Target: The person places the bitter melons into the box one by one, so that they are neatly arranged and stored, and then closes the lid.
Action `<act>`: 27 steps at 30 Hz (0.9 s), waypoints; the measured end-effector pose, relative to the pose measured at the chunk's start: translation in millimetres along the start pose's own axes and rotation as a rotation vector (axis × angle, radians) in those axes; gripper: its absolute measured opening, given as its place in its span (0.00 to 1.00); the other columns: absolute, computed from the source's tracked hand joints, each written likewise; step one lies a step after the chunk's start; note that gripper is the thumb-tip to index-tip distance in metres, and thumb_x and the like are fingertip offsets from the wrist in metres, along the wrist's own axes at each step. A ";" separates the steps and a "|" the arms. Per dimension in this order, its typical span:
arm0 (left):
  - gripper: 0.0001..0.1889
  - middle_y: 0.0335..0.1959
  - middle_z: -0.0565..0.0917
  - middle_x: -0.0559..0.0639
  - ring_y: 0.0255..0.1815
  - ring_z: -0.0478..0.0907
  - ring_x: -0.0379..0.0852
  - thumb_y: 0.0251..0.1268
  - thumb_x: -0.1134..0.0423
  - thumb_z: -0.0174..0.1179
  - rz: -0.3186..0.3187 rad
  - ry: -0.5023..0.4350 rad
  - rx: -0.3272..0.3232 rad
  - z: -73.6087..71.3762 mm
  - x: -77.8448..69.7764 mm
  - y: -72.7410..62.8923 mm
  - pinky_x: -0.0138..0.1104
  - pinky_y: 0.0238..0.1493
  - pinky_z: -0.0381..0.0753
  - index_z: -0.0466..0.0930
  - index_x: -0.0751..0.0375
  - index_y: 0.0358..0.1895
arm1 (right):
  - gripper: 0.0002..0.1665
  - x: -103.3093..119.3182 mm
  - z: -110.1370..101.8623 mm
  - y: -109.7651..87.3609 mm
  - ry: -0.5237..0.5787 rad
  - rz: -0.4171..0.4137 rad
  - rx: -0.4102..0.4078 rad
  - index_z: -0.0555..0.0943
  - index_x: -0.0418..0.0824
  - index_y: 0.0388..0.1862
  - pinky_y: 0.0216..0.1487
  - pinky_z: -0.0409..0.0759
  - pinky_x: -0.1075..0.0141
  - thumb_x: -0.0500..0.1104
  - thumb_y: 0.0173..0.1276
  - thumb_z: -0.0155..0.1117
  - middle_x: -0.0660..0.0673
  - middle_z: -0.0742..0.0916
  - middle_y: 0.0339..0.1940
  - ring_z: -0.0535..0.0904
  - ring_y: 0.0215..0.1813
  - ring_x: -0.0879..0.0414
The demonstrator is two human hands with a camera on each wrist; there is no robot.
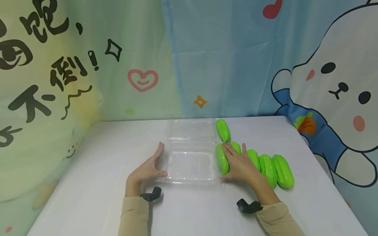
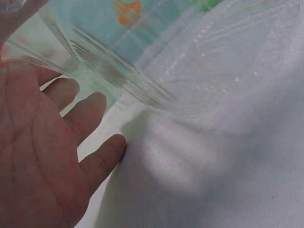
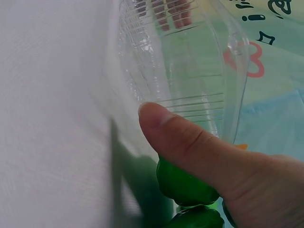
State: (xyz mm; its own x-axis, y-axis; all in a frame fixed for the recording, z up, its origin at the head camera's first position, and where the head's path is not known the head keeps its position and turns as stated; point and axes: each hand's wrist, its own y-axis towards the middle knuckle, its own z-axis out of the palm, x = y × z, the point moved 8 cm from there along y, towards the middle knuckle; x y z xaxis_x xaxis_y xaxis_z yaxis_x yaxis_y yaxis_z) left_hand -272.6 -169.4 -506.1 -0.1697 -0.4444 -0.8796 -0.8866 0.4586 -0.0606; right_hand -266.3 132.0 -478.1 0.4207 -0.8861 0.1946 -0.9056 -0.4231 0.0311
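A clear plastic clamshell container [image 1: 190, 165] lies opened out on the table, its lid [image 1: 193, 129] folded back toward the curtain. My left hand [image 1: 149, 165] is at the container's left side, fingers extended and thumb at the front left corner. In the left wrist view, spread fingers [image 2: 88, 116] show beside the clear plastic wall. At the opposite side is my right hand [image 1: 240, 165], its straight thumb [image 3: 190, 142] along the container's edge. The right fingers reach over glossy green, elongated vegetable-like pieces [image 1: 222, 160], partly covering them.
More green pieces [image 1: 283, 172] lie in a row to the right of the right hand. Another green piece [image 1: 223, 130] sits beside the lid's right edge. A white cloth covers the table [image 1: 103, 157]; printed curtains [image 1: 206, 59] hang behind and at both sides.
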 end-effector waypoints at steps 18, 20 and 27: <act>0.65 0.79 0.34 0.50 0.79 0.31 0.47 0.41 0.57 0.76 -0.011 0.006 -0.010 -0.5 3.5 2.0 0.47 0.77 0.37 0.32 0.55 0.77 | 0.78 -5.3 -9.4 -1.2 0.007 0.028 0.017 0.52 0.32 0.75 0.71 0.38 0.31 0.67 0.31 0.80 0.35 0.61 0.75 0.55 0.76 0.41; 0.65 0.78 0.34 0.50 0.79 0.31 0.47 0.42 0.57 0.76 -0.007 0.004 -0.008 -0.4 3.6 2.2 0.47 0.77 0.37 0.32 0.55 0.76 | 0.78 -5.3 -10.7 -1.5 0.009 0.031 0.018 0.52 0.32 0.75 0.71 0.38 0.32 0.67 0.31 0.80 0.35 0.61 0.75 0.55 0.76 0.41; 0.65 0.78 0.34 0.49 0.79 0.31 0.47 0.42 0.57 0.76 -0.022 0.014 -0.010 -0.1 5.7 1.9 0.47 0.77 0.36 0.32 0.55 0.76 | 0.78 -6.6 -13.3 -3.0 0.022 0.040 0.021 0.52 0.33 0.75 0.72 0.37 0.32 0.66 0.31 0.80 0.35 0.59 0.76 0.54 0.76 0.41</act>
State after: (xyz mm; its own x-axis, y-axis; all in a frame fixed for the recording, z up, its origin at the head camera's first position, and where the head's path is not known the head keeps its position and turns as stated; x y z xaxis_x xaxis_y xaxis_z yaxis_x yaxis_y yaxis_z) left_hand -275.3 -171.1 -511.3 -0.1558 -0.4649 -0.8715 -0.8942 0.4412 -0.0755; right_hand -267.0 141.7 -466.4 0.3828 -0.8981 0.2165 -0.9201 -0.3916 0.0021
